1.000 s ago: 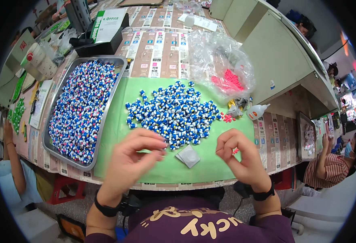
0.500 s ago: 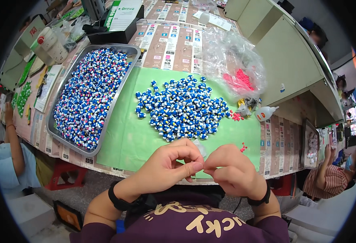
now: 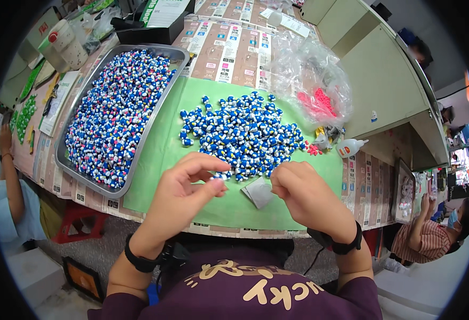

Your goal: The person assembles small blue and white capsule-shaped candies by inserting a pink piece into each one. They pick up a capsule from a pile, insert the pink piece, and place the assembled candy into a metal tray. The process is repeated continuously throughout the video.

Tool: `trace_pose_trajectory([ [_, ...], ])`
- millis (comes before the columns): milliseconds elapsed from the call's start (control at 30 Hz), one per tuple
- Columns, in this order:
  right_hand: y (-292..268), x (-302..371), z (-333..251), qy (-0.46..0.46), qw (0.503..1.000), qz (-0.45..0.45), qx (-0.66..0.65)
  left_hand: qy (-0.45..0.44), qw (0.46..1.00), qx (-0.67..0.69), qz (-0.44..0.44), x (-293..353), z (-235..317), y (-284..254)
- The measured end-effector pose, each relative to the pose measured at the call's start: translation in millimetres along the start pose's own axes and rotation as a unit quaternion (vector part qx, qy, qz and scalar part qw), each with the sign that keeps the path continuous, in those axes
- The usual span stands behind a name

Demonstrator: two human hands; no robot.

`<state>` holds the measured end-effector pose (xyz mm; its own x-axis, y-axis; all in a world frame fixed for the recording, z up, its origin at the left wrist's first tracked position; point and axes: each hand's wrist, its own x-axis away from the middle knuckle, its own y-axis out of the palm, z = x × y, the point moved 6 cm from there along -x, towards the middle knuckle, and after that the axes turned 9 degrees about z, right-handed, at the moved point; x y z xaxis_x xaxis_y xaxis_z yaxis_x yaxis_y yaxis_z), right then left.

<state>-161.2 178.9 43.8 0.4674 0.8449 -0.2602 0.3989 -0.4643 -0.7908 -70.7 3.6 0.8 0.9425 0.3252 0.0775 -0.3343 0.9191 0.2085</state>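
My left hand pinches a small blue-and-white figurine between thumb and fingers, just in front of the pile. My right hand is curled with its fingers closed; whether it holds anything small is hidden. A heap of small blue, white and yellow figurines lies on the green mat beyond both hands. A small grey square pad lies on the mat between my hands.
A metal tray full of blue, white and pink pieces sits at the left. A clear plastic bag with pink parts lies at the right, a small glue bottle beside it. Other people sit at the far left and lower right.
My hands were together near my body half a second ago; they have parted and moved forward over the mat, the left one now pinching a figurine.
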Motion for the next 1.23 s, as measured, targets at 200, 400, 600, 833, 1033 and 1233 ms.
trace_pose_trajectory([
  [200, 9, -6, 2, 0.013, 0.998, -0.038, 0.046, -0.054, 0.998, 0.02, 0.021, 4, -3, -16],
  [400, -10, -8, -2, 0.082, 0.993, 0.006, -0.086, -0.028, 0.998, 0.052, 0.019, 2, -3, -2],
  [600, -15, -11, -25, 0.107, 0.939, 0.137, -0.297, -0.002, 0.991, 0.13, 0.021, 2, 1, 22],
  [833, -16, -10, -32, 0.097, 0.946, 0.187, -0.247, 0.068, 0.993, 0.098, 0.003, 6, 13, 31],
  [1033, -5, -5, -34, 0.075, 0.957, 0.21, -0.183, 0.203, 0.976, -0.051, 0.052, 14, 27, 34],
  [1233, -7, 2, -22, 0.145, 0.949, 0.195, -0.2, 0.252, 0.96, -0.123, 0.001, 14, 28, 28],
])
